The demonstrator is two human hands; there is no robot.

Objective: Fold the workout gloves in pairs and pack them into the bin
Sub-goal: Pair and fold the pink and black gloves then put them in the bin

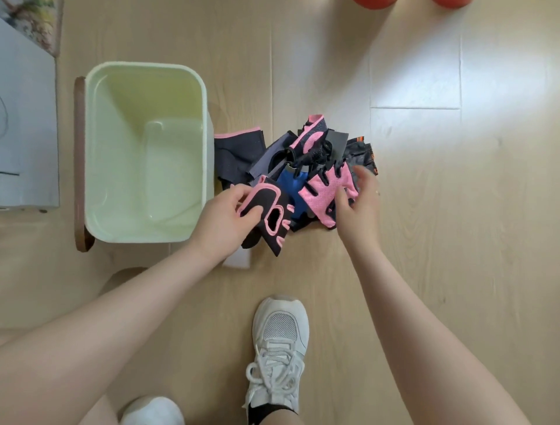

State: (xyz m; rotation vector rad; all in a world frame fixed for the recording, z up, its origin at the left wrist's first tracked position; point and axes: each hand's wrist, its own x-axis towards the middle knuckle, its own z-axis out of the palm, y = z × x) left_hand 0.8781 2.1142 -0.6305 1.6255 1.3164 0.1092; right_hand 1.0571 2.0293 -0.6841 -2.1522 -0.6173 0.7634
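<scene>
Crouching over a pale wood-plank floor (424, 212), a person works a heap of workout gloves (306, 170) lying just right of a pale green plastic bin (145, 151). Bin sits upright on the floor, nothing visible inside it, a brown board (80, 163) along its left wall. Left hand (224, 218) grips a black glove with pink trim (268, 215): thumb over the top edge near the wrist opening, fingers curled beneath, the glove tilted with its finger stubs pointing down and right, its near end over a small white patch on the floor. Right hand (360, 200) hovers at the right edge of the heap, fingers spread and slightly blurred, thumb touching a pink mesh glove (330, 191); whether it actually pinches the fabric, cannot tell. Between the two hands a blue glove (292, 185) shows partly under the others. Farther back in the heap: a grey-and-pink patterned glove (312, 133), a dark piece with a pink edge (238, 151) touching the bin's right wall, and a black glove with orange accents (363, 154) at the far right. White laced sneaker (278, 355) planted on the floor between the forearms, toe toward the heap; a second white shoe (153, 411) at the bottom edge. Two orange-red round objects (374, 3) cut off at the top edge. White box-like object (27, 121) left of the bin
</scene>
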